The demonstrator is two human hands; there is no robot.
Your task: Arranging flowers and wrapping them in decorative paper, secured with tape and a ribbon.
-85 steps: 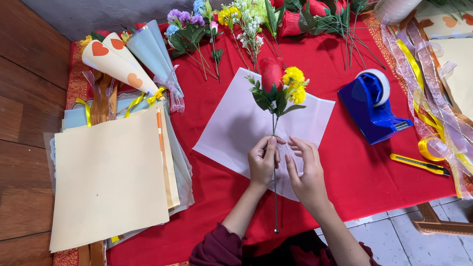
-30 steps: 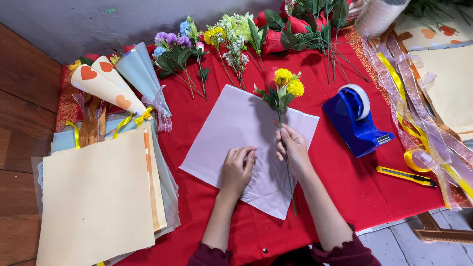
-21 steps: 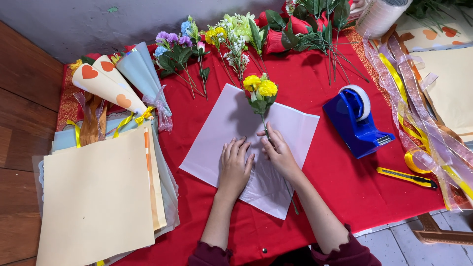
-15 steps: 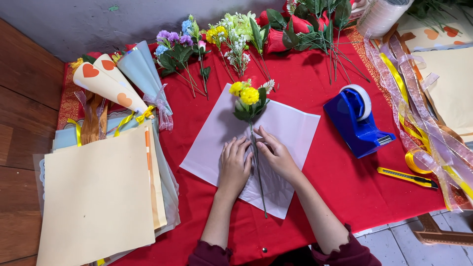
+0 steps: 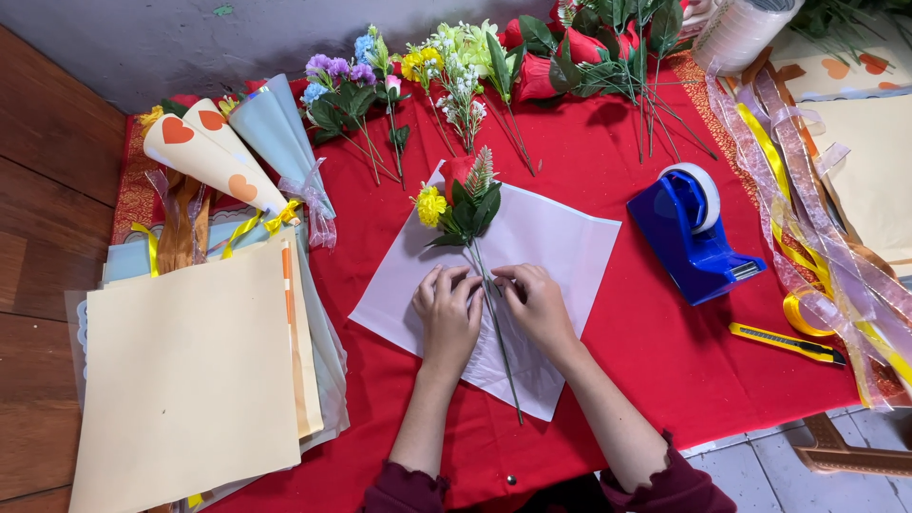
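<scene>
A small bunch of artificial flowers [image 5: 463, 201], with a yellow bloom, a red rose and green leaves, lies on a white sheet of wrapping paper [image 5: 560, 249] spread on the red tablecloth [image 5: 608, 180]. Its thin stems [image 5: 501, 342] run down toward me between my hands. My left hand [image 5: 448, 313] presses flat on the paper just left of the stems, fingers touching them. My right hand [image 5: 534, 304] rests on the paper right of the stems, its fingertips pinching the stems.
A blue tape dispenser [image 5: 696, 233] and a yellow utility knife [image 5: 787, 343] lie to the right, beside loose ribbons [image 5: 807, 199]. More artificial flowers [image 5: 456, 66] line the far edge. Finished paper cones [image 5: 228, 142] and a stack of cream paper sheets [image 5: 190, 370] sit at left.
The bunch has shifted left and tilted onto the middle of the white paper. My right hand moved left with the stems, and both hands now meet at them.
</scene>
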